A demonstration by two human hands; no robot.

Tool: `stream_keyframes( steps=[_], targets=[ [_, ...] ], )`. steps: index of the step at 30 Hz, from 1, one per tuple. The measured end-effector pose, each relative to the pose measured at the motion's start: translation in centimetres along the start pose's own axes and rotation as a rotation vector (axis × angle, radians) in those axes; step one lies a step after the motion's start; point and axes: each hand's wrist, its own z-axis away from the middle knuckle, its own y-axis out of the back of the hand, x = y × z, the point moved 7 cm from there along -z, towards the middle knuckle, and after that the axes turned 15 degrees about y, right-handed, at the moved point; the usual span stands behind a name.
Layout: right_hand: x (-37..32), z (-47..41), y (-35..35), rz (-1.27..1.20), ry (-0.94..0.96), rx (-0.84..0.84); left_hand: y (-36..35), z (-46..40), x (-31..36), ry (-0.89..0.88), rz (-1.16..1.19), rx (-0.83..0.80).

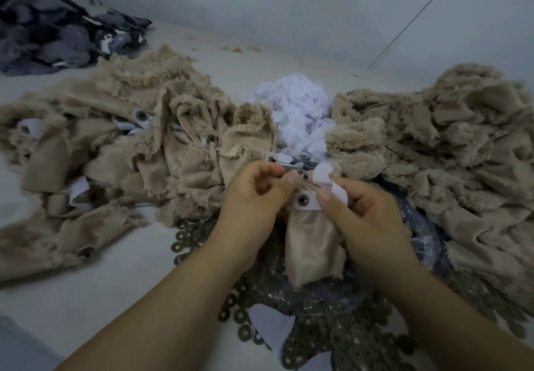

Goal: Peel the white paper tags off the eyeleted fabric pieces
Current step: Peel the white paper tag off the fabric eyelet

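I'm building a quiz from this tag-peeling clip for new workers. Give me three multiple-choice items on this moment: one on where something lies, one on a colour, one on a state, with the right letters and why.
1. Where is the heap of peeled white paper tags?
A. Beyond the hands, between the two tan fabric piles
B. On the dark fabric heap at far left
C. In the person's lap

2. What colour is the fabric piece being worked on?
A. Dark grey
B. Tan
C. Red

3. What is the right hand doing?
A. Lying flat on the table
B. Pinching a white tag partly lifted off the piece
C. Holding scissors

Answers:
1 A, the white heap lies behind the hands with tan fabric on both sides.
2 B, the held piece is tan and shiny, like the piles.
3 B, its fingertips grip the curling tag while the left hand holds the piece.
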Motion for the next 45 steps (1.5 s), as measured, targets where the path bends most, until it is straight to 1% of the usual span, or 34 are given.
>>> stream_keyframes(
  steps=[1, 3, 6, 9, 12, 17, 19, 22, 25, 28, 31, 34, 39, 43, 45],
  targets=[
    [-0.1, 0.0, -0.1, -0.001, 0.006, -0.010, -0.1, -0.2, -0.3, 0.040, 0.005, -0.011],
    [-0.1, 0.0, 0.0, -0.008, 0.008, -0.002, -0.6, -0.2, -0.6, 0.047, 0.007, -0.048],
    [0.2, -0.1, 0.5, 0.002, -0.047, 0.049, -0.5, -0.1, -0.2, -0.027, -0.014, -0.047],
    [0.8, -0.1, 0.7, 0.040, -0.118, 0.049, -0.4, 0.2, 0.4, -0.115, -0.090, -0.029],
    [0.2, -0.2, 0.3, 0.087, -0.083, 0.015, -0.6, 0.7, 1.0, -0.201, -0.163, -0.002],
    [-0.9, -0.1, -0.4, 0.091, 0.003, -0.038, -1.0, 1.4, 1.7, -0.288, -0.274, 0.021],
    [-1.0, -0.1, -0.5, 0.090, 0.000, -0.056, -0.9, 1.4, 1.7, -0.307, -0.269, 0.017],
    [-0.4, -0.1, 0.0, 0.095, -0.062, -0.012, -0.5, 1.2, 1.9, -0.288, -0.216, 0.018],
    [0.8, 0.1, 0.8, 0.029, -0.209, 0.066, 0.0, 1.4, 2.5, -0.261, -0.097, 0.016],
    [1.9, 0.5, 0.5, -0.190, -0.387, 0.107, -0.3, 1.5, 3.6, -0.271, -0.033, -0.043],
    [1.6, 0.6, -0.6, -0.436, -0.486, 0.113, -0.9, 1.4, 4.9, -0.304, -0.046, -0.095],
    [1.0, 0.9, -1.5, -0.560, -0.566, 0.105, -1.4, 1.1, 5.5, -0.322, -0.160, -0.064],
    [1.0, 2.1, -2.8, -0.698, -0.820, 0.059, -1.3, 0.5, 3.9, -0.201, -0.149, -0.064],
    [0.5, 2.0, -3.1, -0.754, -0.842, -0.025, -1.5, 0.1, 3.4, -0.115, -0.209, -0.100],
    [0.4, 1.9, -3.2, -0.759, -0.830, -0.038, -1.1, -0.2, 3.2, -0.054, -0.219, -0.049]
  ],
)
